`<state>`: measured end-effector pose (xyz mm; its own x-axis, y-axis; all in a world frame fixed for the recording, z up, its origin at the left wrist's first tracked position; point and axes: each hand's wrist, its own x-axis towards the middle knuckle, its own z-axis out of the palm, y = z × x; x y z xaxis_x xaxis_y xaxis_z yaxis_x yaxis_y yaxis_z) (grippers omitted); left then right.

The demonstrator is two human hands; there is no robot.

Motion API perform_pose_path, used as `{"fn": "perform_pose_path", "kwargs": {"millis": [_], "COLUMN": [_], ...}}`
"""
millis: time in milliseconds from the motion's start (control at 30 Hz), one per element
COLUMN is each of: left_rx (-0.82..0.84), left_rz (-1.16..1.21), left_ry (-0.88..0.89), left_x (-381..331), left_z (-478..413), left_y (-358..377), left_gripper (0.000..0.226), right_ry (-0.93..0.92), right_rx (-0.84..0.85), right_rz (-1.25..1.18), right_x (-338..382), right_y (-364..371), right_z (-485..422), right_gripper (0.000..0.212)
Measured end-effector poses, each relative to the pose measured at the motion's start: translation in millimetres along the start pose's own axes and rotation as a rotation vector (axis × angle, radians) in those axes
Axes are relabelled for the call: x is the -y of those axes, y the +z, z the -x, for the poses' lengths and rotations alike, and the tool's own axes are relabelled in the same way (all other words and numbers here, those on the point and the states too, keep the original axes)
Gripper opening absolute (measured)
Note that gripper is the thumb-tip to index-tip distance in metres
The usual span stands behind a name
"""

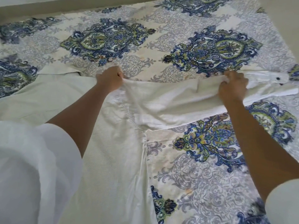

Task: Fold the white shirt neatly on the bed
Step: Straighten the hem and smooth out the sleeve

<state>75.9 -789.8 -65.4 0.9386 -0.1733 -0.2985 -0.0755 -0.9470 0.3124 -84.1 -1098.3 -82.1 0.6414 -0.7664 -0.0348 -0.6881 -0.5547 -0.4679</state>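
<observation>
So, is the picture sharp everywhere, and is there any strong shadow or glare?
In the head view the light is soft and even, with no glare or hard shadow; the left hand, right hand and white shirt are fairly sharp, the white sleeve at lower left is blurred, and the bedspread edges bend from the wide lens.

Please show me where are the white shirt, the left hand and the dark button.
white shirt [113,159]: head view, flat body panel.
left hand [111,78]: head view, back of the fist.
dark button [278,78]: head view, button centre on the sleeve cuff.
</observation>
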Motion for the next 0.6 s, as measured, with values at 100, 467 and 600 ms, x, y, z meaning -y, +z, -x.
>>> {"fn": "perform_pose_path", "kwargs": {"millis": [100,467,600], "left_rx": [-0.187,0.028,0.318], "left_rz": [-0.126,-0.100,0.163], "left_ry": [0.058,0.452,0.343], "left_x": [-21.1,-168.6,-180.0], "left_z": [15.7,52.7,36.9], "left_y": [23.9,102.1,79.2], "left_gripper": [0.025,0.039,0.025], "right_ry": [0.413,0.827,0.873], "right_rx": [-0.160,0.042,0.024], "right_rz": [-0.016,-1.079,-0.981], "right_x": [-35.9,-123.3,-146.0], "right_y": [-24.1,-86.3,-100.1], "right_z": [-10.2,-52.6,-55.0], "right_gripper": [0.043,0.014,0.022]}}
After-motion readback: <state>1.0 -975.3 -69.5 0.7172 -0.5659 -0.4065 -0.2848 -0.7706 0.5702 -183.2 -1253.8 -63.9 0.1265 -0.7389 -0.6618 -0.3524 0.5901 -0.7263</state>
